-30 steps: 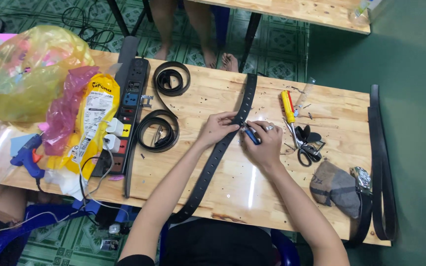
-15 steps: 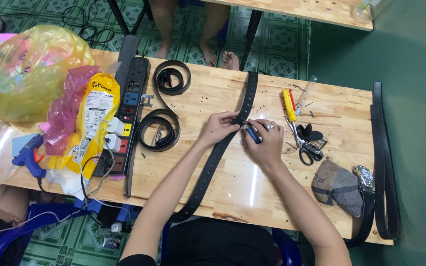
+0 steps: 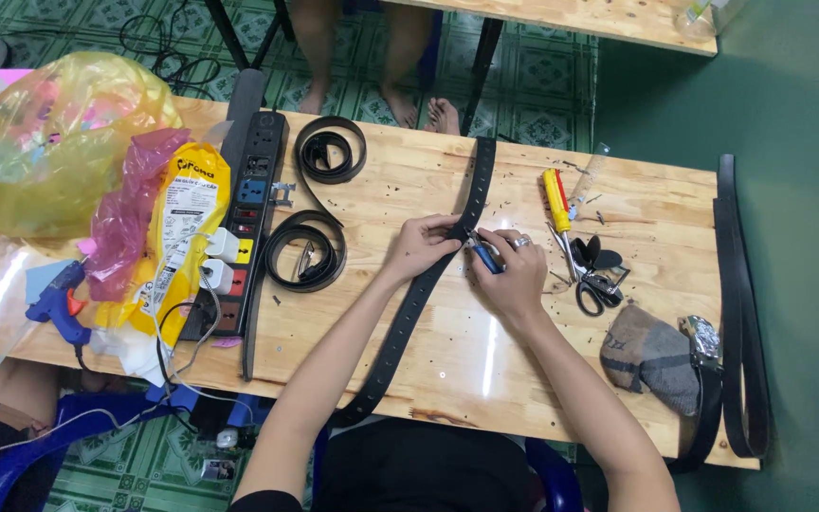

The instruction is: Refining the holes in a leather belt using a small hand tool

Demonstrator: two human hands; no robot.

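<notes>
The left hand (image 3: 426, 245) pinched the long black belt (image 3: 428, 284) against the wooden table (image 3: 409, 180), fingers curled on the strap. The right hand (image 3: 512, 275) gripped a blue-handled tool (image 3: 485, 256), possibly a punch, its tip at the belt. The belt lay diagonally across the table. A yellow screwdriver (image 3: 555, 197) and black scissors (image 3: 595, 281) lay nearby.

Bare wood between coiled belts (image 3: 307, 248) and hands (image 3: 471, 256)
</notes>
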